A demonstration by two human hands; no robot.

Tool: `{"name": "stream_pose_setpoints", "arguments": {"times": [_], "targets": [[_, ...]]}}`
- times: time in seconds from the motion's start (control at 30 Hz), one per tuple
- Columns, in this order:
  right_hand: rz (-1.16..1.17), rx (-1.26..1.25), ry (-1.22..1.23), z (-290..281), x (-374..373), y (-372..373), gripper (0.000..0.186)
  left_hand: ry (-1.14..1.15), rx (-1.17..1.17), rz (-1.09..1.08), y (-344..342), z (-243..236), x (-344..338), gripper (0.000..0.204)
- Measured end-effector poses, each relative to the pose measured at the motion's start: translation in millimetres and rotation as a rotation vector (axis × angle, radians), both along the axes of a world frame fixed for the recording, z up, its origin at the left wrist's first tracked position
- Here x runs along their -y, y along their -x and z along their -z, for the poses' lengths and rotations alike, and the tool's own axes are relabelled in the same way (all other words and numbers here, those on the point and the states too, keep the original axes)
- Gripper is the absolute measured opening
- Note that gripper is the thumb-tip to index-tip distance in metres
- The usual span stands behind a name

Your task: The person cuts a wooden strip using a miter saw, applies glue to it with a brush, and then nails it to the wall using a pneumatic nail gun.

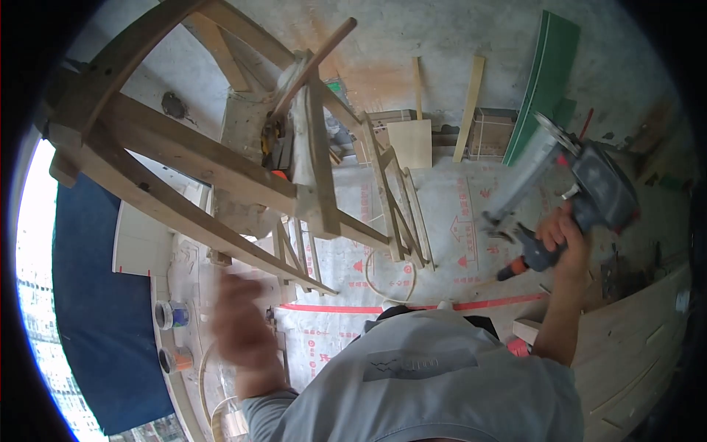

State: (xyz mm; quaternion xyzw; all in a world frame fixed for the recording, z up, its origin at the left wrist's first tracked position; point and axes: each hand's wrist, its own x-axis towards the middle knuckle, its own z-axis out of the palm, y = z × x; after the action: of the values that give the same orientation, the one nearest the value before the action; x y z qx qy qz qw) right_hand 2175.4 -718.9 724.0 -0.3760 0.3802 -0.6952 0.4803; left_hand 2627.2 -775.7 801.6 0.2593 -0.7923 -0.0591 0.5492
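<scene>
My right hand [563, 239] is closed around the grip of a dark grey nail gun [600, 184], raised out to the right. The gun's long, slim magazine points left and looks slightly smeared. An air hose fitting [512, 269] with an orange part sits at the base of its handle. My left hand [243, 324] is lifted in front on the left, below the rail of a wooden stepladder [191, 162]. Motion blurs its fingers, so their shape and anything in them are hidden.
A tool pouch [276, 151] and a wooden stick [317, 66] are on the ladder top. Green boards [545, 81], wood strips [469, 110] and boxes [493, 136] stand along the wall. A pale hose [368, 283] curves over the covered floor. Buckets [173, 315] stand left, sheet boards [626, 353] right.
</scene>
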Motion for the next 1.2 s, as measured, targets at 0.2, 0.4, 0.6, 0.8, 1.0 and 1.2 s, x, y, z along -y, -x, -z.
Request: {"name": "stream_pose_setpoints", "arguments": {"times": [0.2, 0.4, 0.6, 0.8, 1.0, 1.2], "targets": [[-0.516, 0.662, 0.107, 44, 48, -15, 0.011, 0.282, 0.539, 0.214, 175, 66, 14, 0.051], [-0.486, 0.779, 0.019, 63, 36, -11, 0.013, 0.231, 0.454, 0.241, 203, 86, 15, 0.043], [-0.362, 0.861, -0.029, 76, 15, 6, 0.011, 0.235, 0.522, 0.339, 236, 92, 22, 0.047], [-0.153, 0.911, -0.083, 79, 2, 5, 0.016, 0.262, 0.29, 0.324, 241, 129, 25, 0.05], [-0.018, 0.793, -0.107, 93, -1, 17, 0.016, -0.028, 0.559, 0.472, 194, 120, 16, 0.04], [-0.013, 0.779, -0.143, 91, -2, 7, 0.014, -0.549, 0.345, 0.269, 299, 89, 65, 0.034]]}}
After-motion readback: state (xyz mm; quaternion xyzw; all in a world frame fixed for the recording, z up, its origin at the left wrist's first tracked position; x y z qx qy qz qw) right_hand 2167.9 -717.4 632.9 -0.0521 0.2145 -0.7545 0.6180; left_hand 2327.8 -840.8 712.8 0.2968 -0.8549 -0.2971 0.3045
